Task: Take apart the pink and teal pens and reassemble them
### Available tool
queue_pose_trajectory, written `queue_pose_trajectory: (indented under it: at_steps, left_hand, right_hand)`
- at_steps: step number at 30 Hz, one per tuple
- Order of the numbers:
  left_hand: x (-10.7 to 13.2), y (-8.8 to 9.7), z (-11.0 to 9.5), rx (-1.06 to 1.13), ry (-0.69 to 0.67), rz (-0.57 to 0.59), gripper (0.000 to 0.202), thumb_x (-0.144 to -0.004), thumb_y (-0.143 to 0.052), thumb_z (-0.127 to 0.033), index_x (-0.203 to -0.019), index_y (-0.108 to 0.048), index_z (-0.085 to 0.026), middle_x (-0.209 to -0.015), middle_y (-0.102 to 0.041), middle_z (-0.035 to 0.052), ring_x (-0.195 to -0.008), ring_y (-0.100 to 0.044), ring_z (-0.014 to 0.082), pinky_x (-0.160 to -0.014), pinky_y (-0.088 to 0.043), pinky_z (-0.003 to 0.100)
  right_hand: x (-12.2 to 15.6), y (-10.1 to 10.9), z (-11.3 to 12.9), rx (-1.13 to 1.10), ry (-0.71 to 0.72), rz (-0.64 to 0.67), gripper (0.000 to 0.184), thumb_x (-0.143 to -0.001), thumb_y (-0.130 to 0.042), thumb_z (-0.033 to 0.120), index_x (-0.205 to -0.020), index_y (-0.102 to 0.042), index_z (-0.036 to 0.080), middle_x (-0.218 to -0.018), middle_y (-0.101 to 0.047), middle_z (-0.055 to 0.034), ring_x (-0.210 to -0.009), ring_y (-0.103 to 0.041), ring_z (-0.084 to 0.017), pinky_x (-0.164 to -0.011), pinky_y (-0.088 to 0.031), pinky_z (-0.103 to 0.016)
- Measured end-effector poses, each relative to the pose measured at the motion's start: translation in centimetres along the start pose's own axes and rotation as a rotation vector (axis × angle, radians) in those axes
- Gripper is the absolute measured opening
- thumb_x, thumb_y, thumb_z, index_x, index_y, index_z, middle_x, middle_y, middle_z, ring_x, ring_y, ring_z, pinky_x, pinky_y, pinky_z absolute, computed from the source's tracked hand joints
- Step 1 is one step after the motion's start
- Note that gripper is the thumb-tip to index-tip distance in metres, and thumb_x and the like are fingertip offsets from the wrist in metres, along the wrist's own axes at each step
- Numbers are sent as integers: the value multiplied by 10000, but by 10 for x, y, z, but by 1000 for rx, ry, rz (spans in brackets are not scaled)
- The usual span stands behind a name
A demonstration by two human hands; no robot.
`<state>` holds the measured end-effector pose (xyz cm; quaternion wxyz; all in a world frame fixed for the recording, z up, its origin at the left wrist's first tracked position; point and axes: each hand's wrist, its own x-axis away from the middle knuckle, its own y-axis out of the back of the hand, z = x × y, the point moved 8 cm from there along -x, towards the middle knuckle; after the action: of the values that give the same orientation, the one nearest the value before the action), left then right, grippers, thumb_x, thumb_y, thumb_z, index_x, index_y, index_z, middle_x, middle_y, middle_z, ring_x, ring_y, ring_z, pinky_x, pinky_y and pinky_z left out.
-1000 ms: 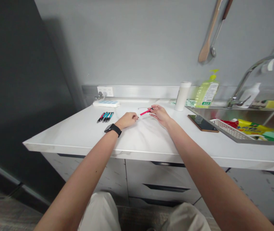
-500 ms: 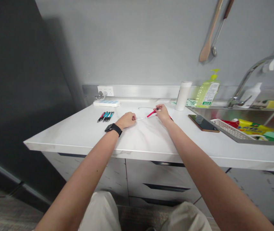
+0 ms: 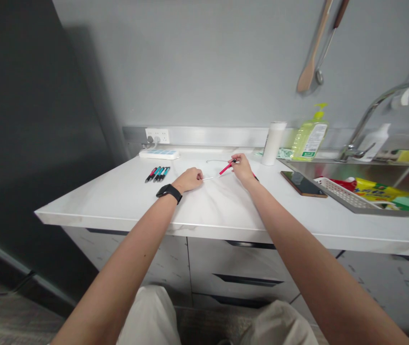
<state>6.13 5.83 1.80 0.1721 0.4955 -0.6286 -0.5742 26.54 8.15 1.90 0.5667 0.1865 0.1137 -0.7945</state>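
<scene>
My left hand (image 3: 189,179), with a black watch on the wrist, is closed on a thin white stick (image 3: 207,178) that looks like a pen refill. Its free end points right, toward the other hand. My right hand (image 3: 241,168) pinches a red pen barrel (image 3: 226,168), which slants down to the left. A gap separates the barrel from the white stick. Just beyond the hands a thin dark line, perhaps a wire (image 3: 216,161), lies on the counter. Several red and teal pens (image 3: 157,174) rest side by side, left of my left hand.
Along the back of the white counter (image 3: 111,194) are a power strip (image 3: 159,154), a white cylinder (image 3: 274,143) and a yellow-green pump bottle (image 3: 310,136). A phone (image 3: 303,184) lies beside the sink, where a white basket (image 3: 348,192) holds colourful packets.
</scene>
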Motion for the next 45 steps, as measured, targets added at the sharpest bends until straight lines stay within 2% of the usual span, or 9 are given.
queue_pose_trajectory:
  at_steps: [6, 11, 18, 23, 30, 34, 37, 40, 45]
  left_hand:
    - [0, 1, 1, 15, 8, -10, 194, -659, -540, -133, -811, -659, -148, -801, -648, 63, -716, -585, 171, -723, -466, 271]
    - [0, 0, 5, 13, 31, -14, 203, -671, -545, -153, -853, -635, -153, -814, -648, 57, -743, -589, 171, -735, -468, 274]
    - [0, -1, 5, -7, 37, -1, 182, -693, -536, -152, -856, -617, -158, -825, -655, 59, -751, -598, 171, -727, -468, 268]
    - [1, -1, 4, -6, 37, 10, 202, -692, -531, -141, -873, -619, -152, -843, -664, 66, -765, -606, 178, -736, -464, 268]
    - [1, 3, 10, 11, 107, -16, 198, -722, -519, -134, -890, -623, -140, -854, -668, 80, -777, -614, 182, -751, -466, 270]
    - [-2, 9, 19, -3, 162, -120, 200, -769, -490, -136, -916, -626, -127, -911, -655, 108, -841, -613, 196, -809, -468, 291]
    - [-4, 15, 24, -2, 183, -214, 208, -819, -453, -132, -938, -623, -125, -935, -644, 115, -882, -607, 192, -848, -466, 293]
    - [-6, 19, 23, 33, 170, -261, 198, -854, -445, -139, -962, -610, -125, -953, -636, 116, -907, -603, 186, -861, -468, 298]
    - [-8, 20, 7, 110, 29, -273, 139, -847, -507, -161, -962, -581, -137, -976, -630, 108, -929, -597, 192, -864, -469, 324]
  right_hand:
    - [7, -2, -1, -117, -152, 0, 240, -711, -575, 58, -847, -468, 224, -747, -581, 51, -662, -586, -92, -578, -479, -199]
    - [17, -16, -1, -318, -293, 184, 123, -791, -638, 176, -723, -535, 176, -624, -587, 17, -504, -516, -54, -516, -463, -164]
    - [24, -27, 1, -471, -361, 314, 215, -763, -611, 10, -650, -525, 171, -606, -571, 19, -530, -547, -52, -533, -496, -129]
    - [27, -27, -3, -495, -413, 289, 223, -762, -572, -34, -799, -534, 183, -661, -627, 10, -592, -620, -72, -561, -538, -146]
    - [25, -25, -5, -499, -405, 265, 225, -769, -558, -37, -801, -515, 181, -676, -647, -1, -600, -641, -78, -599, -558, -167]
    - [23, -22, -3, -412, -369, 231, 172, -789, -572, 19, -777, -514, 181, -619, -611, 16, -536, -603, -67, -562, -538, -168]
    - [24, -24, 0, -220, -288, 233, 210, -737, -605, 12, -798, -499, 183, -627, -605, 29, -565, -618, -84, -612, -538, -208]
    - [28, -36, 6, 44, -108, 342, 256, -671, -639, 19, -814, -503, 181, -680, -592, 45, -542, -587, -84, -588, -504, -226]
    - [42, -60, 14, 434, 189, 514, 252, -592, -723, 91, -782, -577, 169, -712, -574, 49, -626, -536, -88, -632, -436, -220]
